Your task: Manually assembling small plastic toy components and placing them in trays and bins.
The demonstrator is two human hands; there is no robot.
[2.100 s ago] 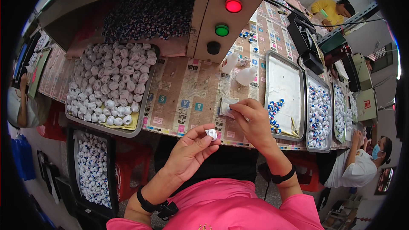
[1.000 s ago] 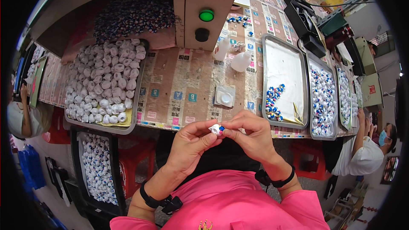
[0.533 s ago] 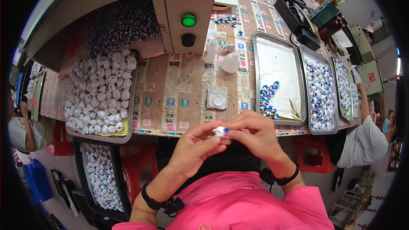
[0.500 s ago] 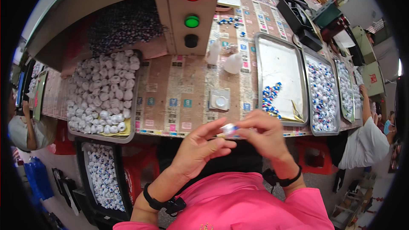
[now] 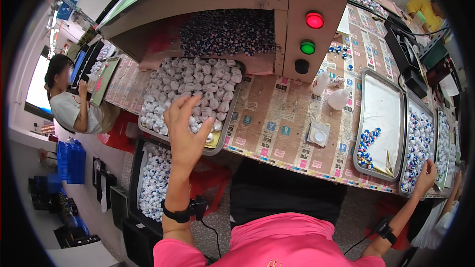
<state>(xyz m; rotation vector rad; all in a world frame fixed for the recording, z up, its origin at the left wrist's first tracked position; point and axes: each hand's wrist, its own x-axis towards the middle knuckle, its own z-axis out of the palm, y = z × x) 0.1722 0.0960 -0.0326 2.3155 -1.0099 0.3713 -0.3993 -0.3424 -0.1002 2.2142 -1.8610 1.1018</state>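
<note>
My left hand [image 5: 187, 128] is over the tray [image 5: 235, 113] of small white rounded pieces [image 5: 193, 81], fingers spread and thumb apart. It is open; no piece shows held in it. At the far right, my right hand [image 5: 425, 179] reaches to the near edge of a metal tray [image 5: 404, 148] filled with blue, white and red ball-like pieces [image 5: 418, 136]. Its fingers are curled together; what they hold, if anything, is too small to make out. Another metal tray [image 5: 381, 104], lined in white, has a cluster of blue-and-white pieces [image 5: 367, 143] along its left side.
A metal machine housing [image 5: 316, 0] with red and green lights rises behind the white pieces. Two white squeeze bottles [image 5: 339, 99] and a small square holder [image 5: 318, 134] are on the patterned table. A black bin [image 5: 133, 202] with ball-like pieces stands lower left. Other people sit at both sides.
My hands were together holding a small white-and-blue piece; now they are apart. The left has moved to the white pieces, the right to the filled tray. The view has turned left.
</note>
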